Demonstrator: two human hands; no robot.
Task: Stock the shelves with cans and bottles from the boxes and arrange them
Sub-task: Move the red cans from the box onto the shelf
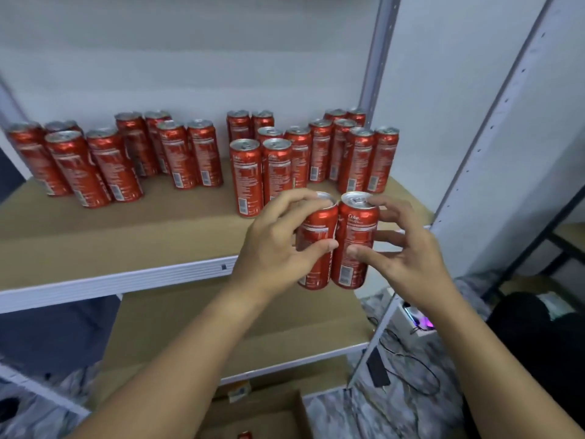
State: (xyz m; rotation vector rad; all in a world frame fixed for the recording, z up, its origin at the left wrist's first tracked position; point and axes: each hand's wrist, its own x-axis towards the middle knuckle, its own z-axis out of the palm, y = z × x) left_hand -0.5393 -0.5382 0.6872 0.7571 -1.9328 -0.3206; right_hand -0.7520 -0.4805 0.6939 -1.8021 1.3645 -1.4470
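- Left hand (278, 245) grips the left cola can (316, 245), thumb across the front, fingers curled over the rim.
- Right hand (402, 248) pinches the right cola can (356, 242), thumb on the label, fingertips at the top edge.
- Both cans are upright, touching side by side, held in the air at the front edge of the upper shelf (110, 242).
- Handling, as judged: rigid thin-walled metal, smooth and likely slippery, probably full and moderately heavy. Grasp mid-body; avoid squeezing hard.
- Obstacles: stocked cans (262, 172) stand just behind; bare board lies to their left and in front.
- A steel upright (493, 128) bounds the right side.
- An open cardboard box (269, 413) sits below.
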